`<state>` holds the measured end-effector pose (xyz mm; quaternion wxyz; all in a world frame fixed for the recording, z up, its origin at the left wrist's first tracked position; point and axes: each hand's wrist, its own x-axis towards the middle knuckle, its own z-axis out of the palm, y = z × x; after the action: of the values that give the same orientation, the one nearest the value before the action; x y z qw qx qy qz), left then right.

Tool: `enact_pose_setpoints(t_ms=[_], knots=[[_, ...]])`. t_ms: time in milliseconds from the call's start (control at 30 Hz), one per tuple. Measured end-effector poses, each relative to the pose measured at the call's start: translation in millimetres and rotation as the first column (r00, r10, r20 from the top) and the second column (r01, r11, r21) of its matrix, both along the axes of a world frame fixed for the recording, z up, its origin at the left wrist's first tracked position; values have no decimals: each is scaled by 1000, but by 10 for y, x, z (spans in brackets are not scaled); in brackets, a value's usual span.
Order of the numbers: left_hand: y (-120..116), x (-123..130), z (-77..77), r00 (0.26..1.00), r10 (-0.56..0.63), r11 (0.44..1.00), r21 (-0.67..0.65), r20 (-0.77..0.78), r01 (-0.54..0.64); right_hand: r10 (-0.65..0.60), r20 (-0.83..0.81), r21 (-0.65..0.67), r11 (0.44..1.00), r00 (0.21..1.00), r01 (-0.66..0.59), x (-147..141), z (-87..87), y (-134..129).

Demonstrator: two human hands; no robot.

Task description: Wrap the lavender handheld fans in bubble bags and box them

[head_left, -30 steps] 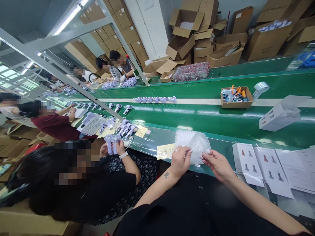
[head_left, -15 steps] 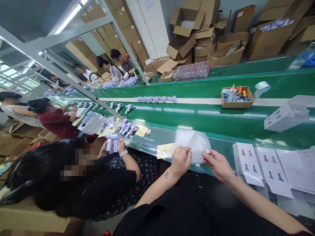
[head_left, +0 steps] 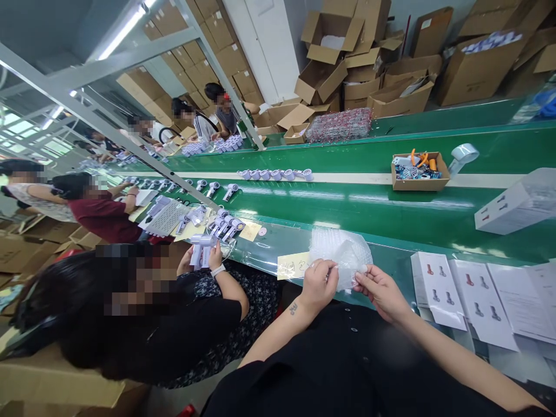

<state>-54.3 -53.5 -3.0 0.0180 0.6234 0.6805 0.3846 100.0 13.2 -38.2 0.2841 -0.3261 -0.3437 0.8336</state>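
Note:
Both my hands pinch the near edge of a clear bubble wrap bag (head_left: 353, 260) at the front of the bench. My left hand (head_left: 320, 284) is closed on its left side, with the thumb against the fingers. On the bag's right side, my right hand (head_left: 382, 289) grips the edge between thumb and fingers. More bubble wrap (head_left: 324, 242) lies flat under and behind it. A yellow paper note with handwriting (head_left: 292, 266) sits just left of my left hand. Whether anything is inside the bag I cannot tell.
White printed boxes (head_left: 438, 289) lie at my right, and a plastic-wrapped stack (head_left: 504, 211) is on the green belt (head_left: 347, 202). A small carton of parts (head_left: 419, 184) stands farther back. At my left a co-worker (head_left: 204, 301) holds a light-coloured handheld device (head_left: 202, 249).
My right hand has shifted slightly left along the bag's edge, and the raised film now lies flatter. The wrapped stack on the belt has moved a little to the right.

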Motion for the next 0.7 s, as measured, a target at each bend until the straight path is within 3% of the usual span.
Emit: enact_pose_setpoints(t_ms=[233,700], knots=[[-2,-7,14,999,34,998,44,36,-36,16,76,-93,996,997,-8,14,-6,39],[-7,17,30,999,21,999,24,29,-22,-64,153,92,994,986,50,33,-68,1]])
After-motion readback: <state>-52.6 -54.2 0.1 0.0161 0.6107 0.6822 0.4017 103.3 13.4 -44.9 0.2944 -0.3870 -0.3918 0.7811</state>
